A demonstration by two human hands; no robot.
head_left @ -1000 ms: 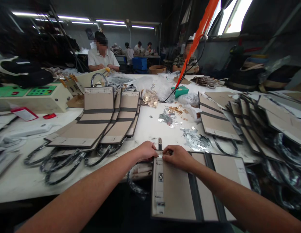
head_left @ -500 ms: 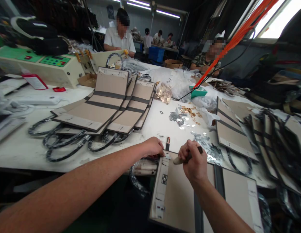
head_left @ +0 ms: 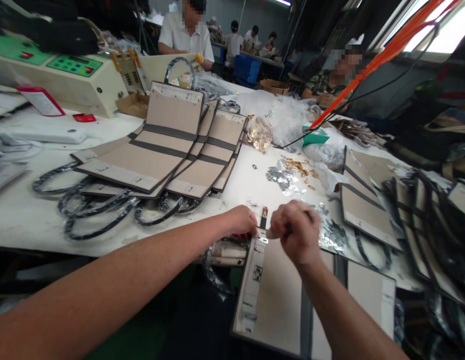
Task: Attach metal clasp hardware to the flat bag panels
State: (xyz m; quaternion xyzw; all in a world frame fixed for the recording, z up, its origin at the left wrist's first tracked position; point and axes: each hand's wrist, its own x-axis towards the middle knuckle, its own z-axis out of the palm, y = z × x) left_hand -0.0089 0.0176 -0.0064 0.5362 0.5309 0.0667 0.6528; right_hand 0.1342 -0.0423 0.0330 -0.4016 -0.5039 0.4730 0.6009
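The right hand (head_left: pixel 298 232) is clenched around a short tool (head_left: pixel 272 233) whose pale, rounded end points toward the left hand; motion blur hides the rest of its shape. The left hand (head_left: pixel 243 221) has its fingers bunched at the far left corner of a tan handbag panel (head_left: pixel 279 295), close to a small silver metal plate (head_left: pixel 263 240); whether they pinch the plate or only the panel's edge, I cannot tell.

The panel lies flat in front of the person, at the near edge of the white table (head_left: pixel 247 186), crossed by dark bands. Along its pale left strip sit a square metal fitting (head_left: pixel 257 273) and, nearer the person, another fitting (head_left: pixel 249 320). A dark tab (head_left: pixel 264 218) with a shiny end sticks out past the far edge, and a plastic-wrapped handle (head_left: pixel 213 275) curves out on the left.

Beyond the hands, loose silver pieces (head_left: pixel 282 180) lie beside gold-coloured pieces (head_left: pixel 298 166), with a second silver scatter (head_left: pixel 333 234) just right of the right hand. Similar panels overlap in a stack (head_left: pixel 138 167) on the left. Across the table sits a co-worker in a white shirt (head_left: pixel 185 37).
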